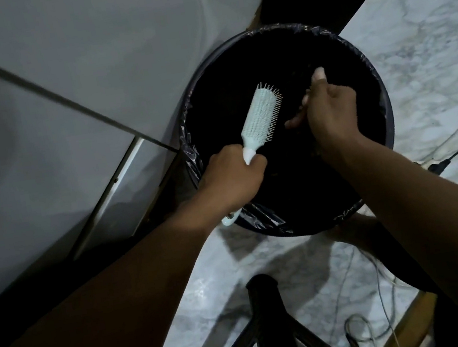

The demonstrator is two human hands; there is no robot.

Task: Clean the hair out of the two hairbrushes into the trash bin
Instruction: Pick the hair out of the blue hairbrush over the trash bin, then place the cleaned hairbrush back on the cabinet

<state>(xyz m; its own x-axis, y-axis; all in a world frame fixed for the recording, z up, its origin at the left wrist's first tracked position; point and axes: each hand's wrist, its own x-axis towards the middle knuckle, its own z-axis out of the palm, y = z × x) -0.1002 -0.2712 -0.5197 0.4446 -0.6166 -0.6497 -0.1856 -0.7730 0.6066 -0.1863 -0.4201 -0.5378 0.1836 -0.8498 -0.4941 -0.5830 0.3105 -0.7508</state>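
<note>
Trash bin [365,55], lined in black plastic, sits on the marble floor [423,22] below me. Over its mouth my left hand [231,179] is wrapped around the handle of the pale blue hairbrush [261,117], bristles facing right. Beside the brush, above the bin, my right hand [328,109] is loosely curled; whether it pinches hair, I cannot tell. I judge I'm mid-pluck; next, drop the strands and comb again

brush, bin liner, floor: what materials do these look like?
Hairbrush: pale mint moulded plastic, smooth and slightly glossy; the pins look plastic too, with lighter tips.
Bin liner: thin black plastic film, crinkled and shiny where it folds over the rim.
Floor: white, grey-veined, polished; marble or marble-look tile, cannot tell which.
</note>
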